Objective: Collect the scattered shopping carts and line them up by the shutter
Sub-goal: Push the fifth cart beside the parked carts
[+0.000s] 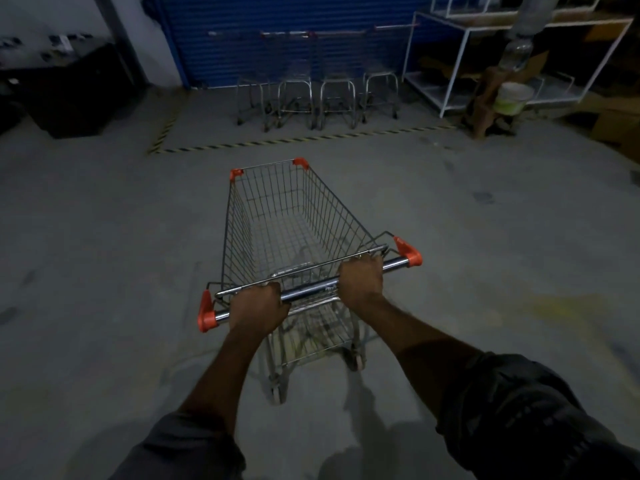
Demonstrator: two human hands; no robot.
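Observation:
A wire shopping cart (pixel 294 216) with orange corner caps stands on the concrete floor in front of me, its basket empty. My left hand (pixel 258 310) and my right hand (pixel 360 280) both grip its chrome handle bar (pixel 306 291). Farther ahead, several carts (pixel 317 88) stand side by side against the blue shutter (pixel 277 15), inside a yellow-and-black striped floor line (pixel 304 138). The cart I hold points toward that row, a few metres short of it.
A white metal rack (pixel 460 53) stands right of the shutter, with a brown stool and a white bucket (pixel 512 97) in front of it. Cardboard boxes (pixel 613 126) lie at far right. A dark bin (pixel 69 95) sits at the left wall.

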